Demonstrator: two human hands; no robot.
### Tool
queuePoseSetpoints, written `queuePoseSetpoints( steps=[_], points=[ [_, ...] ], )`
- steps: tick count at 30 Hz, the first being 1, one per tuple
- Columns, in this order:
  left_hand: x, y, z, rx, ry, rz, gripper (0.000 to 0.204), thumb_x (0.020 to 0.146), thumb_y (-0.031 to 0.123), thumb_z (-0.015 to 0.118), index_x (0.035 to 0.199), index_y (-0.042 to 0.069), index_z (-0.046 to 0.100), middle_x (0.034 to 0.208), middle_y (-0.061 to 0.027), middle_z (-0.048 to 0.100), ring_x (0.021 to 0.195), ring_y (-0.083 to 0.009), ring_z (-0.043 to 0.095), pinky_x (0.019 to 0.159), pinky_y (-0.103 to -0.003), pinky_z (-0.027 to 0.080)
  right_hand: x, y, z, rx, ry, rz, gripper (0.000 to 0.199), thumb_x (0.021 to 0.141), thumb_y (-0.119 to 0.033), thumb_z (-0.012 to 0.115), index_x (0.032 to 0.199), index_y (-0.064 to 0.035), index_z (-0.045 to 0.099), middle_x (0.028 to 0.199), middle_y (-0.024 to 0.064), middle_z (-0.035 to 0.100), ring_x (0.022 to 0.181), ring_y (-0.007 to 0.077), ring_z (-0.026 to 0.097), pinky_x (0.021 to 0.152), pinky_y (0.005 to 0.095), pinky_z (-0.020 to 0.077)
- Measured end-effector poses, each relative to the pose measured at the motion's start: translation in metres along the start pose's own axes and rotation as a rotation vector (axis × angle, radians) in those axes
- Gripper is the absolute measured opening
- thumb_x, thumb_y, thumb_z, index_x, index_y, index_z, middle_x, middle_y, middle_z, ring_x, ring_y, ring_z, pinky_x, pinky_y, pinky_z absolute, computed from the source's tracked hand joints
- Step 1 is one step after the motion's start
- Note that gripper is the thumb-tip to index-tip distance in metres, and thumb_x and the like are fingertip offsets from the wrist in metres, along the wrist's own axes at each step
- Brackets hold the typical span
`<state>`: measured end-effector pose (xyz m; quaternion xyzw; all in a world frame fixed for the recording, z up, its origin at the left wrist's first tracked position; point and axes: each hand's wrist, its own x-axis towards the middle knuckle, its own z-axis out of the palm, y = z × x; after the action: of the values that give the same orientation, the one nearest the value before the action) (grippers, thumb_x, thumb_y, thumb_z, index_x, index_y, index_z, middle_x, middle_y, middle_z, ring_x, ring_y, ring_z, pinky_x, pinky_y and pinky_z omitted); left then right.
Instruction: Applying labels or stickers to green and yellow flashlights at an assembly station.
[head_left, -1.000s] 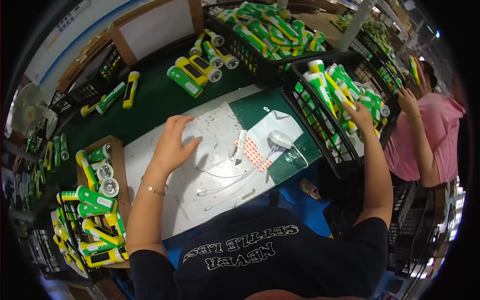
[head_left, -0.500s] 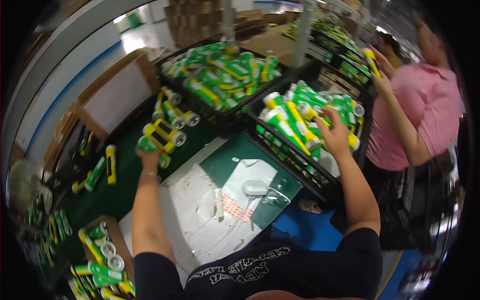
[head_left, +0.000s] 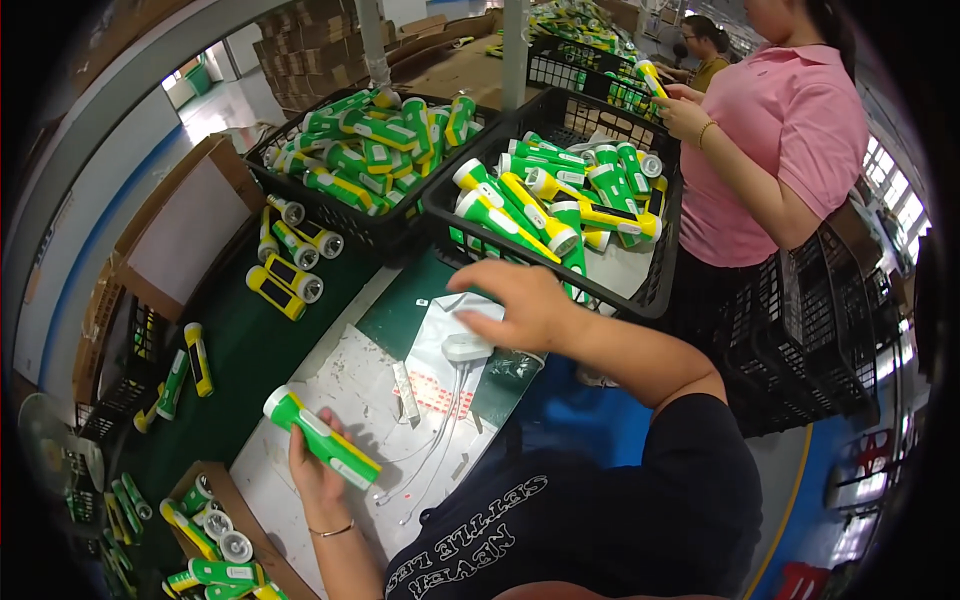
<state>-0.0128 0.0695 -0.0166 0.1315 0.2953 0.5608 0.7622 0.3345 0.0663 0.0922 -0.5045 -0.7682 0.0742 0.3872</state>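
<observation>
Green torch clasped in left hand fingers, right hand loosely curled at crate rim, holding nothing.

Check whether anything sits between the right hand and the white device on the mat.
Nothing visible does. The right hand hovers just above and behind the white device, with only bare mat between them. The left hand grips a green flashlight, off to the side.

Green-and-yellow torch, black crate

The person wears a dark navy short-sleeved T-shirt with pale block lettering across the chest, at 6 o'clock. A thin gold bracelet circles the left wrist, at 7 o'clock; both forearms are bare.
</observation>
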Motion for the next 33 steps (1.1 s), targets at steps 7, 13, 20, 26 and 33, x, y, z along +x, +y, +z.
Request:
queuePoseSetpoints(
  steps=[7,13,20,26,33],
  points=[
    [-0.012,-0.014,-0.008,-0.03,-0.024,-0.021,0.038,0.092,0.043,0.046,0.108,0.008,0.051,0.085,-0.0058,0.057,0.07,-0.0184,0.057,0.06,-0.031,0.049,-0.021,-0.062,0.094,0.323,-0.286,-0.004,0.028,0.08,-0.028,0.062,0.102,-0.0104,0.059,0.093,0.0059,0.064,0.084,0.0245,0.063,0.07,0.0324,0.0505],
    [-0.015,-0.011,-0.014,-0.03,0.017,-0.013,0.038,0.091,0.045,0.049,0.103,0.009,0.051,0.082,-0.0052,0.057,0.066,-0.016,0.056,0.055,-0.029,0.049,-0.032,-0.087,0.121,0.325,-0.5,0.035,0.027,0.079,-0.027,0.064,0.1,-0.0104,0.06,0.088,0.0049,0.063,0.081,0.0236,0.063,0.07,0.0316,0.0495],
    [-0.013,-0.009,-0.021,-0.06,0.042,-0.016,0.039,0.091,0.044,0.049,0.103,0.007,0.049,0.082,-0.0081,0.057,0.067,-0.0172,0.057,0.055,-0.03,0.05,-0.027,-0.095,0.149,0.343,-0.567,0.011,0.018,0.08,-0.023,0.063,0.09,-0.0079,0.058,0.082,0.0079,0.06,0.074,0.0256,0.061,0.064,0.0338,0.0484],
    [-0.012,-0.007,-0.015,0.094,0.042,0.049,0.034,0.093,0.035,0.05,0.107,0.005,0.043,0.087,-0.012,0.056,0.063,-0.019,0.056,0.055,-0.032,0.05,-0.024,-0.105,0.161,0.026,-0.417,-0.237,0.008,0.083,-0.017,0.057,0.083,-0.0093,0.057,0.076,0.0073,0.053,0.063,0.0284,0.057,0.053,0.0368,0.0456],
    [-0.016,-0.018,-0.005,0.601,0.069,0.273,0.037,0.096,0.038,0.042,0.111,0.004,0.041,0.092,-0.0093,0.057,0.077,-0.0141,0.057,0.065,-0.027,0.05,-0.026,-0.098,0.176,-0.187,-0.421,-0.472,0.011,0.077,-0.017,0.061,0.078,-0.0102,0.053,0.071,0.0048,0.05,0.052,0.0215,0.055,0.045,0.0335,0.0432]
  ],
)
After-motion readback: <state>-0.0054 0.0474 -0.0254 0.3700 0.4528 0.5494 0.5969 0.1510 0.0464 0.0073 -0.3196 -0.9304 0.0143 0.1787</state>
